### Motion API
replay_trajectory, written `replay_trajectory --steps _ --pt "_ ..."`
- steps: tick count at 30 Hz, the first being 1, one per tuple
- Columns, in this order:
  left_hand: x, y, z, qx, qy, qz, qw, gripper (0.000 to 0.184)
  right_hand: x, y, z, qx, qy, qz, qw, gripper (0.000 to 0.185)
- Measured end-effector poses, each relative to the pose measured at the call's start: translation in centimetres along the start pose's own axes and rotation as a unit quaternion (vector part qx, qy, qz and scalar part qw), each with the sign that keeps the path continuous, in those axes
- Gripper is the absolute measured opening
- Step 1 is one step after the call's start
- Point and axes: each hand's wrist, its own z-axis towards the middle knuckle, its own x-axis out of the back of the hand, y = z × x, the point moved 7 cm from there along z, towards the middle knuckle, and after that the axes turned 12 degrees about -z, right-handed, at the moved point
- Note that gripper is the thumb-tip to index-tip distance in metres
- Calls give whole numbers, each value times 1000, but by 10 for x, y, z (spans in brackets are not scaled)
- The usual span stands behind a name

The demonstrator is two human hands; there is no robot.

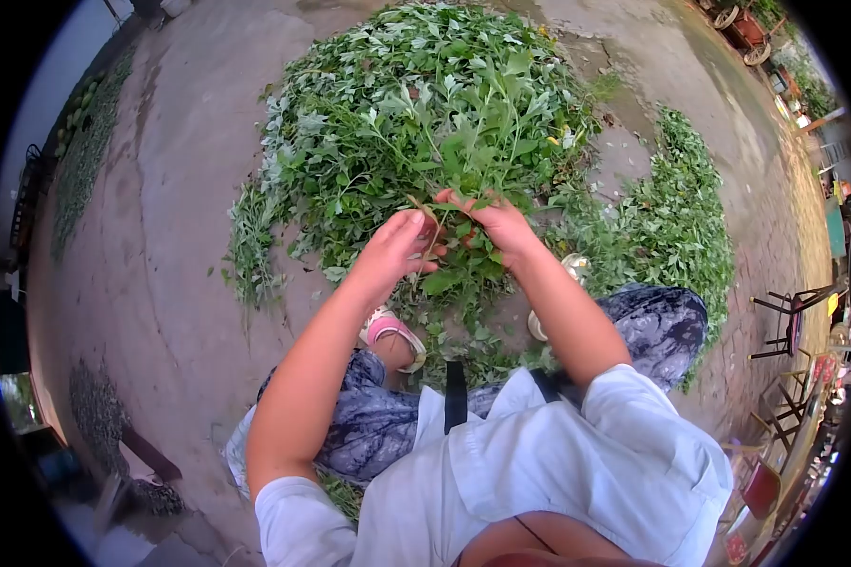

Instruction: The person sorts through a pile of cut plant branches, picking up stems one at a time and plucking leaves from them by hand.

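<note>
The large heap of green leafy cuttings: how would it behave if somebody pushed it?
The heap would probably shift in tangled clumps, because its leaves overlap. It may be light for its size, being mostly thin foliage. Bits could scatter: a green leafy tuft strays at its left edge.

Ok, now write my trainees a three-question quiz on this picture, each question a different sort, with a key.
1. Multiple choice: what are the fingers of the right hand closed on?
A) a knife
B) leafy stems
C) a rope

2. True or false: a smaller spread of greenery lies to the right of the large leafy heap.

3. Fill the gap: the shoe just below the left hand in the picture is partly white and partly ____.

Key: 1. B; 2. True; 3. pink.
</note>
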Motion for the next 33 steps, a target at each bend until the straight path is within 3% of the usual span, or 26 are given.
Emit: replay_trajectory --steps 4,8,12,17,18,21,23,26,28,29,30,32,33 --pt "-2 9 -1 1 21 -97 995 34 -17 -4 -7 -17 -31 49 998 24" --pt "-1 -5 1 36 -9 -64 997 27 -17 -3 -11 -24 35 27 999 23" --pt "-5 -5 -4 3 -9 -98 995 19 -21 -1 -10 0 6 43 999 24" --pt "-9 0 -12 59 -48 -73 994 20 9 -14 -9 30 110 38 993 27" --pt "-8 0 -14 79 -50 -53 994 21 20 -18 -11 1 141 42 989 27" --pt "-2 -1 -22 93 -46 -19 994 21 43 -31 -5 11 146 20 989 26" --pt "7 0 -31 95 -41 -16 994 21 69 -39 0 34 220 91 971 20" --pt "34 17 -50 63 17 70 995 23 80 -44 12 43 303 97 947 19" --pt "59 37 -75 15 86 152 985 23 65 -45 24 47 307 96 946 19" --pt "83 53 -89 -94 150 325 929 24 54 -45 31 53 313 96 943 20" --pt "99 67 -107 -199 206 484 827 24 39 -44 41 48 304 92 947 21" --pt "126 85 -144 -163 341 451 809 23 -9 -33 71 65 235 95 965 21" --pt "131 91 -156 -188 350 342 851 23 -44 -26 86 70 190 98 974 21"
